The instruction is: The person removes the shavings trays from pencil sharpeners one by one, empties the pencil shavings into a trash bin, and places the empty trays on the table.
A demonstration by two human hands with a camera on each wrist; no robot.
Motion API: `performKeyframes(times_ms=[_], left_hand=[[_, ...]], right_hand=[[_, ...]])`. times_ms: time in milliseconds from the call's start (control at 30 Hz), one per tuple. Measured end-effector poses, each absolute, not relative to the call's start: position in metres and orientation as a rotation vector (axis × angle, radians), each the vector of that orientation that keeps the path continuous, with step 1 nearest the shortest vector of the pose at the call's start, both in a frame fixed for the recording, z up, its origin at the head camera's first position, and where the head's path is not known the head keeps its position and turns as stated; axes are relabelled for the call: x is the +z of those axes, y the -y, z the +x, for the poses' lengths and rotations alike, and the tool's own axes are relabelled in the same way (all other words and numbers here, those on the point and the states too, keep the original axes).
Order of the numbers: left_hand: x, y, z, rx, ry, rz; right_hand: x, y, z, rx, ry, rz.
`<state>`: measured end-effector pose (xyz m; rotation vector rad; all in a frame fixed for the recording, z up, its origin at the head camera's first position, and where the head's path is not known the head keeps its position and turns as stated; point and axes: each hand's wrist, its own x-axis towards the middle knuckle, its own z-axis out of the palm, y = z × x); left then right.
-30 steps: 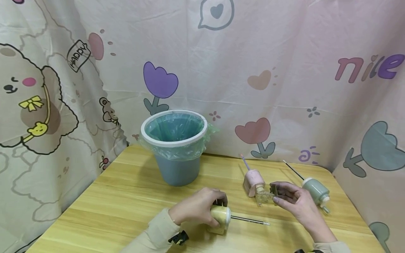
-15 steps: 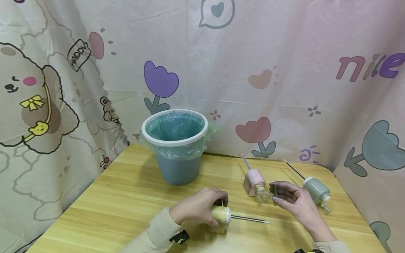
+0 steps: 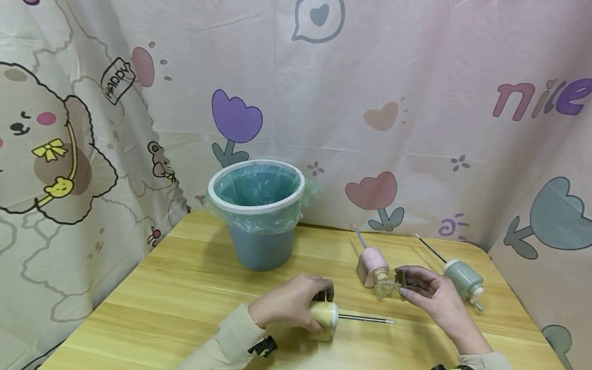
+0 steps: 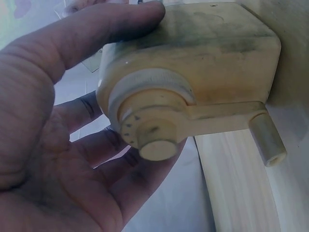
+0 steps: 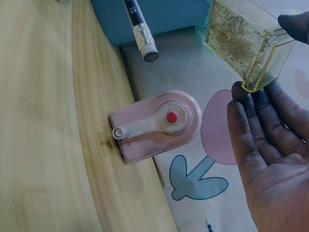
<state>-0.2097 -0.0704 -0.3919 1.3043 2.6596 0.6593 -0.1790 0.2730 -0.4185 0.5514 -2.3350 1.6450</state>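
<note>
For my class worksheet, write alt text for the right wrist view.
A right hand holds a clear yellow plastic drawer containing shavings. A pink plastic crank sharpener sits on a pale wooden table; at the top are a dark pencil and part of a blue bin.

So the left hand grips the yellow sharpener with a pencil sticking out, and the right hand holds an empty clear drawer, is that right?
Not quite: the clear drawer isn't empty; the right wrist view shows shavings in it. The right hand does hold it, and the left hand grips the yellow sharpener with a pencil sticking out.
</note>
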Motion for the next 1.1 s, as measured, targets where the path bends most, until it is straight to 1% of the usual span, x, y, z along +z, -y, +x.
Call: performKeyframes(times_ms=[767, 933, 1100], left_hand=[[-0.387, 0.077, -0.209, 0.713, -2.632, 1.285], [-0.383, 0.082, -0.211, 0.793, -2.614, 1.253], [-0.374, 0.09, -0.211, 0.909, -2.648, 1.242]], right_hand=[[-0.414, -0.278, -0.176, 1.654, 2.368, 0.516], [-0.41, -0.28, -0.173, 1.634, 2.419, 0.441], [-0.407, -0.28, -0.172, 1.625, 2.444, 0.437]])
